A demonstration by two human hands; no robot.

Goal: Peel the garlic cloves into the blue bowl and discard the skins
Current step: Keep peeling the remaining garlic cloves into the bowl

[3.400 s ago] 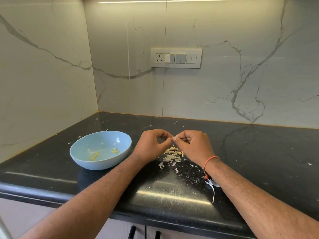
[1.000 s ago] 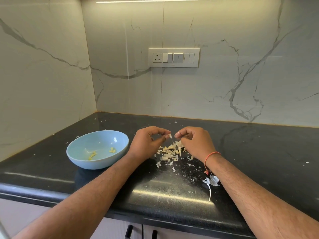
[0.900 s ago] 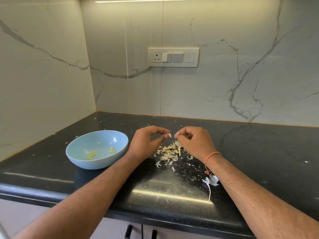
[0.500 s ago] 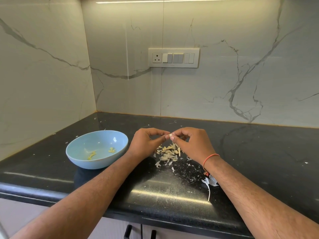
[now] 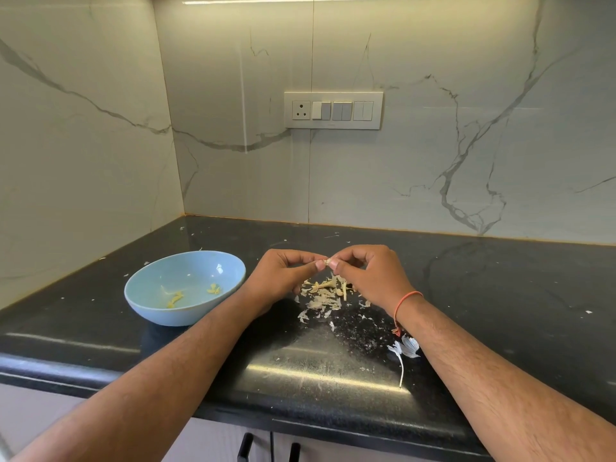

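Between the two sets of fingertips, just right of the frame's centre, a small pale garlic clove (image 5: 327,261) is pinched from both sides: the left hand (image 5: 283,278) clamps it with thumb and curled forefinger, and the right hand (image 5: 366,271) meets it from the other side with thumb and bent fingers, so the hands touch at the clove and hang a little above the worktop. Directly below them lies a loose heap of papery cream and white garlic skins (image 5: 325,295), partly under the right hand. To the left of the left hand, near but not touching it, sits the shallow round pale-blue bowl (image 5: 146,295), holding a few small yellowish garlic pieces (image 5: 176,296). A thin orange thread bracelet (image 5: 405,300) circles the right wrist, and beside that forearm, lower right of centre, lies a white garlic stalk with flared husk (image 5: 403,351). All of it rests on a glossy black stone countertop (image 5: 500,295) dotted with skin flecks, with bare surface stretching to the right of the hands and behind them as far as the wall; its rounded front edge runs across the lower frame. On the veined white marble wall (image 5: 433,161) is a cream switch panel with one socket (image 5: 333,110); no readable writing shows anywhere.
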